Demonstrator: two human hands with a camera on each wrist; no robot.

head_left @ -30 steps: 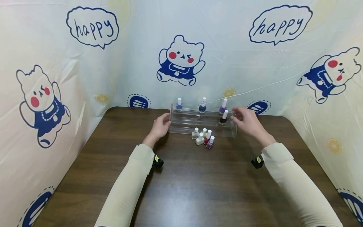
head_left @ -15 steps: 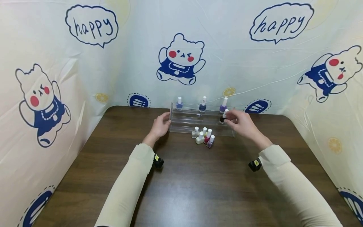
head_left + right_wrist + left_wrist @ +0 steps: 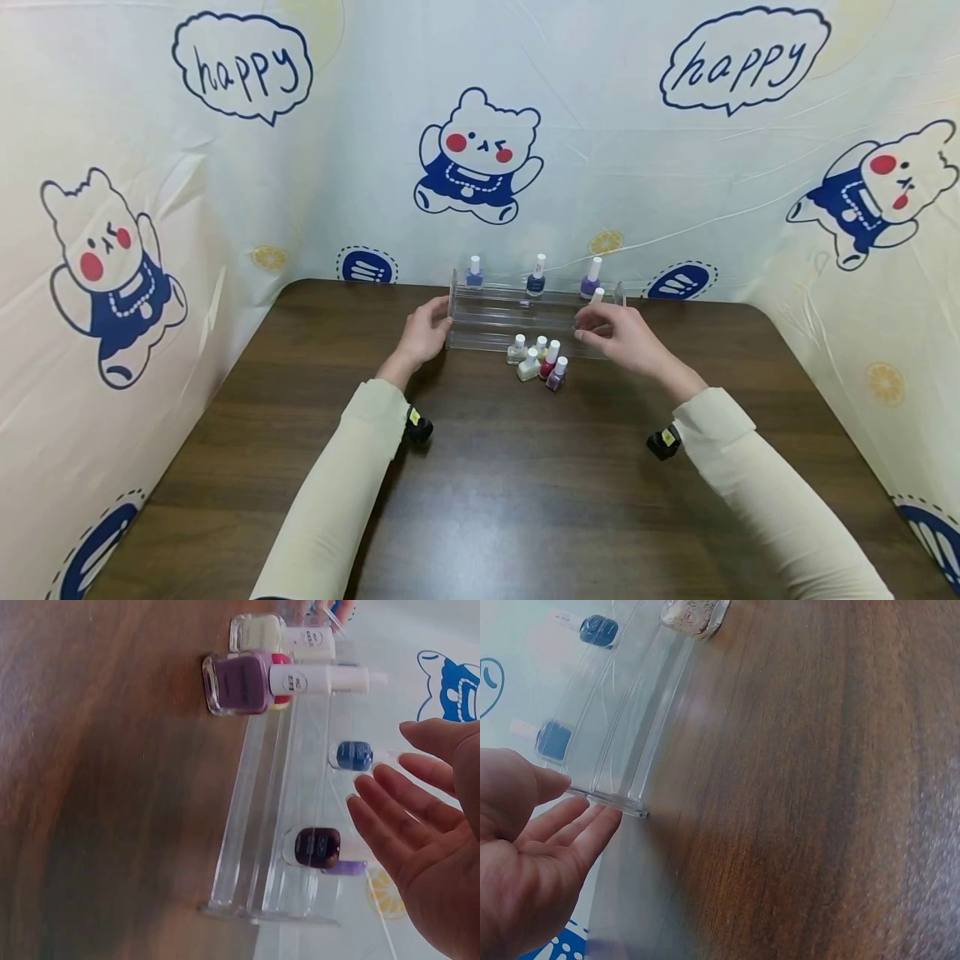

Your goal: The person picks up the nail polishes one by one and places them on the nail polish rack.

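A clear acrylic stepped rack [image 3: 487, 317] stands at the back of the table. My left hand [image 3: 425, 333] rests at the rack's left end, its fingertips [image 3: 609, 815] touching the end panel. My right hand [image 3: 618, 332] is in front of the rack's right part, fingers extended and holding nothing. Behind it a dark nail polish bottle [image 3: 316, 847] stands on the middle step, only its white cap [image 3: 597, 295] showing in the head view. On the top step stand a light blue bottle [image 3: 475, 275], a dark blue one [image 3: 536, 279] and a purple one [image 3: 591, 279].
Several nail polish bottles cluster before the rack: a clear one [image 3: 516, 353], a whitish one [image 3: 528, 368], a red one [image 3: 548, 364] and a mauve one [image 3: 556, 377]. A printed cloth [image 3: 600, 167] hangs behind the wooden table [image 3: 525, 483].
My right hand has moved left from the rack's right end, passing in front of the dark bottle. My left hand has stayed at the left end. The bottles have not moved.
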